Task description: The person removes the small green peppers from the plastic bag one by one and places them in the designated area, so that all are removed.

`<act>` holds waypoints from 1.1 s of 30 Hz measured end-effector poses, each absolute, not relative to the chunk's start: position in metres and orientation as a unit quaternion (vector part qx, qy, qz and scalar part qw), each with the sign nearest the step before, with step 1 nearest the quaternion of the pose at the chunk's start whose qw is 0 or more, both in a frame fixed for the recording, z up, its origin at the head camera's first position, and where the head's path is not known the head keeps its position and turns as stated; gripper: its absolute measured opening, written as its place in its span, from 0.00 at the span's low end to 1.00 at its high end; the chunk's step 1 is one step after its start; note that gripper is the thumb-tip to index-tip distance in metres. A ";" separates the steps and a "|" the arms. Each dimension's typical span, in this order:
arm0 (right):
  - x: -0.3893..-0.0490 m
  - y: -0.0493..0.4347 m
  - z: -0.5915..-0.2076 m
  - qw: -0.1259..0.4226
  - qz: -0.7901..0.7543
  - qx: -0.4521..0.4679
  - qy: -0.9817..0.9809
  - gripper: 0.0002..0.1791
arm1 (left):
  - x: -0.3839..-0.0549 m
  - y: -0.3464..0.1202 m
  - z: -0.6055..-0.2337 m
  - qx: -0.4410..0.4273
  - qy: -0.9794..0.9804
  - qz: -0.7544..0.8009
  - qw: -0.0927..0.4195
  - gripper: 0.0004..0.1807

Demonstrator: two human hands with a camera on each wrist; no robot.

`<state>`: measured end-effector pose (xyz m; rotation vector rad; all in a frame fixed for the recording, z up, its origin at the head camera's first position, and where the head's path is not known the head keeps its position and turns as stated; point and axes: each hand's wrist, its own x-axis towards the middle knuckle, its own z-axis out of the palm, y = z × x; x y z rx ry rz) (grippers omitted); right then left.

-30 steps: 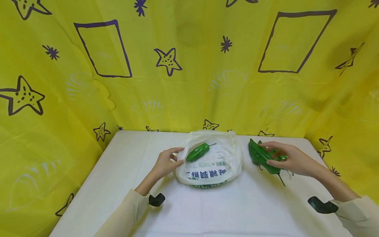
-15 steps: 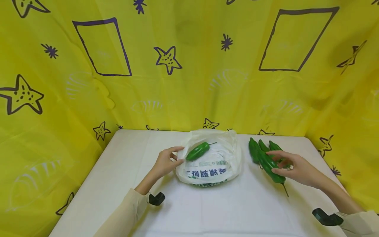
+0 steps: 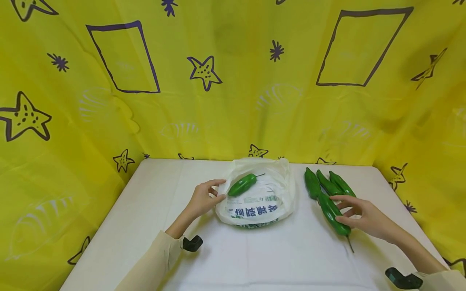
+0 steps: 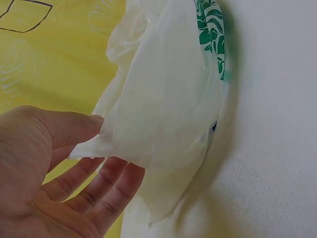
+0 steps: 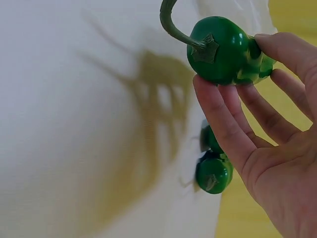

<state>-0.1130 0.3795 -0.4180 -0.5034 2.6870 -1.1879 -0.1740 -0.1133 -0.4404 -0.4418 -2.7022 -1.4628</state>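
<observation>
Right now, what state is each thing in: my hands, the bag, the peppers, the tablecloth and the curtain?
Left hand: pinching the plastic bag by its edge.
Plastic bag: mouth open.
Bagged pepper: whole, lying inside.
Right hand: gripping the held pepper.
Held pepper: whole, stem on, raised.
Three loose peppers: lying beside the bag.
Tablecloth: spread flat.
Yellow curtain: hanging.

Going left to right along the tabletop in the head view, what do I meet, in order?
Left hand → white plastic bag with a green pepper inside → leftmost loose pepper → held pepper → right hand.
</observation>
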 end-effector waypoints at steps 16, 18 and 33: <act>-0.107 0.381 -0.439 0.129 -0.428 -0.149 0.882 0.33 | -0.176 -0.112 -0.437 -0.141 -0.873 -0.466 0.014 0.26; -0.106 0.381 -0.440 0.134 -0.432 -0.149 0.879 0.33 | -0.175 -0.113 -0.438 -0.138 -0.874 -0.466 0.013 0.26; -0.103 0.377 -0.447 0.136 -0.432 -0.142 0.880 0.31 | -0.173 -0.111 -0.438 -0.135 -0.875 -0.466 0.012 0.26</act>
